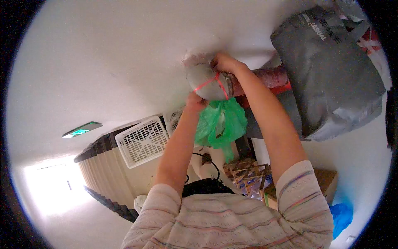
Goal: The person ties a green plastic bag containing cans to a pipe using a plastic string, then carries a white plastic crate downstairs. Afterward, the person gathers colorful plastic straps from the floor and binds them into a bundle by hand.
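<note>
Overhead, a grey, rounded elbow of pipe point(203, 81) meets the wall. A thin red cord point(217, 76) crosses it and forks into strands. My left hand point(196, 102) is closed at the lower left of the elbow, where one cord strand runs down to it; its fingertips are hidden. At the top of the elbow, my right hand point(226, 63) has its fingers bent in and pressed against the surface. What they pinch is too small to make out. A crumpled green plastic bag point(222, 124) hangs just under the elbow, beside my left wrist.
A reddish wrapped pipe point(269, 79) runs right, behind my right forearm, towards a large grey bag point(327, 79) with lettering. White plastic baskets point(142, 141) stand at the left. Below are a wooden rack point(248, 172) and a cardboard box point(325, 182). A green sign point(82, 130) hangs far left.
</note>
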Available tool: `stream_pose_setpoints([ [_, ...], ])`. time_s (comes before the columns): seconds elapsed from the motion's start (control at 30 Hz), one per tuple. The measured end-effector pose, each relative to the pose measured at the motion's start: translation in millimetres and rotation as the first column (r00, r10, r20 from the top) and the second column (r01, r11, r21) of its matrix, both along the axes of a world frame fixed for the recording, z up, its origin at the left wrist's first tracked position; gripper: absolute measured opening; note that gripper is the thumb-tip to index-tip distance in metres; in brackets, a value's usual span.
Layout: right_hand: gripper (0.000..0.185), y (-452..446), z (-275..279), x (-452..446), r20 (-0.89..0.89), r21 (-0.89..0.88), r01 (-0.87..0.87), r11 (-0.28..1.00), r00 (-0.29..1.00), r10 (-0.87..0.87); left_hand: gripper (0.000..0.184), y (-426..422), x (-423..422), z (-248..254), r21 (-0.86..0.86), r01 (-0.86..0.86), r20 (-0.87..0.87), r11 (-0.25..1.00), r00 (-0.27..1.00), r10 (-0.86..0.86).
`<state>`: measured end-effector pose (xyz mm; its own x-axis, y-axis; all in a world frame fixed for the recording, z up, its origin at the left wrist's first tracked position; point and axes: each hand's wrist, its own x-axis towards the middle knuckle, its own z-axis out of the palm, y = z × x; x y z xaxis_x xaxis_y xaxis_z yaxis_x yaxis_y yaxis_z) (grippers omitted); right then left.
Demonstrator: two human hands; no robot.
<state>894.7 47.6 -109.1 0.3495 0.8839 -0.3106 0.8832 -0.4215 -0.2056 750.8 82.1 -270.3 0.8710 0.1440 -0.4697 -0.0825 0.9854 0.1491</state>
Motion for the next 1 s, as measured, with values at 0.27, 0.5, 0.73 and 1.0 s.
stream_pose_setpoints([
  [0.27, 0.030, -3.9, 2.7, 1.3, -0.235, -0.145, 0.025, 0.989, 0.970, -0.059, 0.032, -14.9, 11.3, 62.1, -0.028, 0.142, 0.269, 0.989, 0.954, -0.129],
  [0.5, 0.028, -0.3, -4.5, 1.0, -0.124, -0.162, 0.088, 0.983, 0.986, -0.109, 0.029, -19.2, -2.6, 66.2, 0.277, 0.335, -0.003, 0.900, 0.937, -0.348],
  [0.73, 0.027, -0.1, -68.6, 42.2, -0.015, -0.091, 0.007, 0.996, 1.000, -0.008, 0.017, -51.3, -25.0, 38.1, 0.456, 0.332, -0.022, 0.826, 0.932, -0.362],
  [1.0, 0.016, -75.0, 53.6, -81.1, 0.035, 0.761, 0.197, 0.618, 0.939, -0.341, 0.015, -61.4, -9.9, -5.7, 0.479, 0.325, -0.034, 0.815, 0.935, -0.353],
])
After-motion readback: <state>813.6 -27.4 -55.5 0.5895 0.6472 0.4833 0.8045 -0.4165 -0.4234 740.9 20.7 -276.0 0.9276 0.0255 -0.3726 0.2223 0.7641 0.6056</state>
